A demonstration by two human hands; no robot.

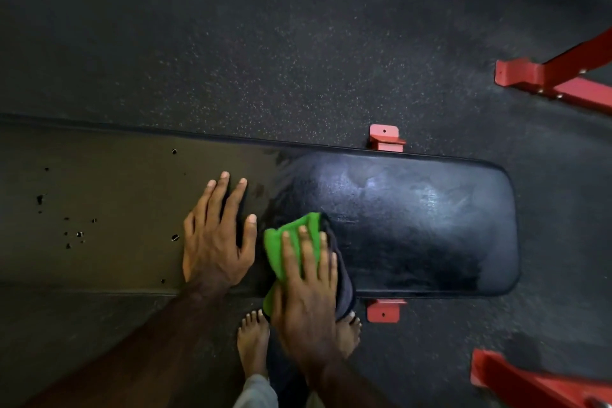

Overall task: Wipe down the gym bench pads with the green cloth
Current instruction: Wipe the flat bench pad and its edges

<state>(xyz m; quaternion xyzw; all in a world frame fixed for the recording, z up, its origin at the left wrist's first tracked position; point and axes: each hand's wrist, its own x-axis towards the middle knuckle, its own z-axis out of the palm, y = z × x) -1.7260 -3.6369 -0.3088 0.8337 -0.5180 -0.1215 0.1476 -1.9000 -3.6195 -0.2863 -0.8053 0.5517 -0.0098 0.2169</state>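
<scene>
At the frame's lower centre, the right hand [306, 278] pressed the green cloth [293, 245] flat on the bench [414, 225], fingers [303, 242] straight. The left hand [217, 242] rested open beside it. The cloth looked soft and light, best handled under a flat palm.

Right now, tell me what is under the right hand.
The right hand lies flat with straight fingers on the green cloth, pressing it against the bench pad. A darker layer of cloth shows at the hand's right edge. The pad surface beneath the cloth is covered.

One head-worn view looks steeply down from close above the surface [414, 225], with the floor [265, 43] beyond it.
</scene>
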